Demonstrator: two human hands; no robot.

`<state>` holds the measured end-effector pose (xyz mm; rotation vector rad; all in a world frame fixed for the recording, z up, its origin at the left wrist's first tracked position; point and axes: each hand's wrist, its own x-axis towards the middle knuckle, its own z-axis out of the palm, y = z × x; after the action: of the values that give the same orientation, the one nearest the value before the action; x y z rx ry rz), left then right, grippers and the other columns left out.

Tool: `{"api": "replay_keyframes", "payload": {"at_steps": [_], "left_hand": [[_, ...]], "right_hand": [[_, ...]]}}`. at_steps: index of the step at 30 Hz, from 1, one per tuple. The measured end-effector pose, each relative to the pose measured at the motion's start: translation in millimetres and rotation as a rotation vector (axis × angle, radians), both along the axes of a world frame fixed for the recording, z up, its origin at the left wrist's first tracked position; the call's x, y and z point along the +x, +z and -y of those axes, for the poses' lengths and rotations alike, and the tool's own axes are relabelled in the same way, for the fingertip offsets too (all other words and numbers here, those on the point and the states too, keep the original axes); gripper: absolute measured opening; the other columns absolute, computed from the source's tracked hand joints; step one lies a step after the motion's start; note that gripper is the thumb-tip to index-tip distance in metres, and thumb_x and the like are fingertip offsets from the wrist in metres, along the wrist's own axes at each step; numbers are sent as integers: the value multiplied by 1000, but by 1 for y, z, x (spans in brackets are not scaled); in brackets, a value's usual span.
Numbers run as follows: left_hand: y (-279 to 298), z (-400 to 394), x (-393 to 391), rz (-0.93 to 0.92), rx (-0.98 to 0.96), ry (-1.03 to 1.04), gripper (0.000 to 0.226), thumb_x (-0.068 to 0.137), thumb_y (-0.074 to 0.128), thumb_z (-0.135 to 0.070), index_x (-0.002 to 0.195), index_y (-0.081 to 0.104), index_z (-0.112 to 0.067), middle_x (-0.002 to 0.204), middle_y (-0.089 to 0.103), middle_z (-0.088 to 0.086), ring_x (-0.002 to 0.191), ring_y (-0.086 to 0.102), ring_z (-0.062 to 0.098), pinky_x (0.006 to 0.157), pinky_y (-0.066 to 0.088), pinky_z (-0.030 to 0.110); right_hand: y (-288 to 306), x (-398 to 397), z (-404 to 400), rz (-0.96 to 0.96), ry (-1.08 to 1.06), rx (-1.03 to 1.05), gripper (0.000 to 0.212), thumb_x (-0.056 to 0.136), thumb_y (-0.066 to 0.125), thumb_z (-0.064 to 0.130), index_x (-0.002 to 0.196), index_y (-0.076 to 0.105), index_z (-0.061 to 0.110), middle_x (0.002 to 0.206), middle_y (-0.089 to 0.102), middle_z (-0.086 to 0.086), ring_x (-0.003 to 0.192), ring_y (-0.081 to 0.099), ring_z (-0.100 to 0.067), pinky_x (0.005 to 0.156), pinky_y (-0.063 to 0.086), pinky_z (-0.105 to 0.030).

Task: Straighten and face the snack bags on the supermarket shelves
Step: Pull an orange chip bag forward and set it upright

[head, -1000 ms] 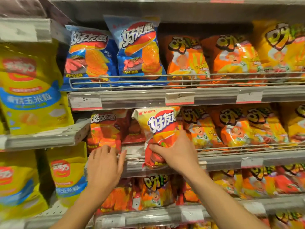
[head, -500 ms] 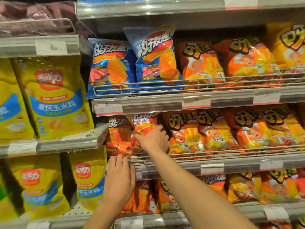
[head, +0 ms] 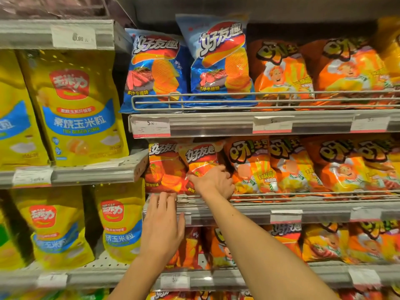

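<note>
Middle shelf, left end. The right hand reaches over the wire front rail, its fingers curled round the lower part of a red-and-yellow chip bag, second from the left in its row. The left hand lies on the shelf edge strip below, fingers straight and slightly apart, tips touching the rail, holding nothing. To seat the bag well, I judge it should be set upright behind the rail with its printed face square to the aisle, level with the red bag to its left and not overlapping the orange bag to its right; a light grip avoids crushing the contents. Legible writing: "好友趣" on the held bag, its left neighbour and the two blue bags above; "多汁牛排味" on those blue bags; "THE BAKED CORN" on the yellow bag; price tags reading "5.90", another, blurred, about "8.90".
</note>
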<state>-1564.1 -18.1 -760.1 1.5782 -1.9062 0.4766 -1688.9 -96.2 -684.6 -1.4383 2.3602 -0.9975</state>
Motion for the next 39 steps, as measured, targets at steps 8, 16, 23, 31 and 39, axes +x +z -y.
{"api": "replay_keyframes", "payload": {"at_steps": [8,16,23,31,39], "left_hand": [[-2,0,-2,-47,20,13,48,91,59,-33,132,53,-9,116,51,6,119,45,31,104,43,45],[-19,0,-13,-270,-82,-46,52,89,66,-21,135,47,-6,134,48,10,133,40,29,105,43,45],[-72,-16,-53,-506,-232,-4,42,91,60,-22,127,53,-2,135,46,18,128,43,35,107,36,43],[-148,-25,-131,-766,11,2,31,90,68,-12,118,57,-6,112,55,5,109,52,29,93,39,35],[-192,-12,-169,-905,274,161,58,87,73,-33,134,47,-8,128,52,8,121,47,26,101,40,43]], "right_hand": [[-7,-10,-6,-21,117,-24,123,61,69,87,145,34,4,145,50,-19,133,50,-35,105,43,-44],[-23,-47,-41,61,327,-267,101,76,72,71,149,37,10,146,46,-10,138,41,-28,109,39,-39],[-79,-112,-107,300,459,-581,31,88,75,36,113,58,29,111,62,12,106,58,-5,93,48,-27],[-191,-206,-119,532,222,-370,28,87,79,24,108,60,25,98,66,3,93,63,-15,92,54,-42],[-254,-270,-103,442,98,-281,52,84,80,36,128,55,21,118,59,3,115,56,-20,99,47,-40]]}}
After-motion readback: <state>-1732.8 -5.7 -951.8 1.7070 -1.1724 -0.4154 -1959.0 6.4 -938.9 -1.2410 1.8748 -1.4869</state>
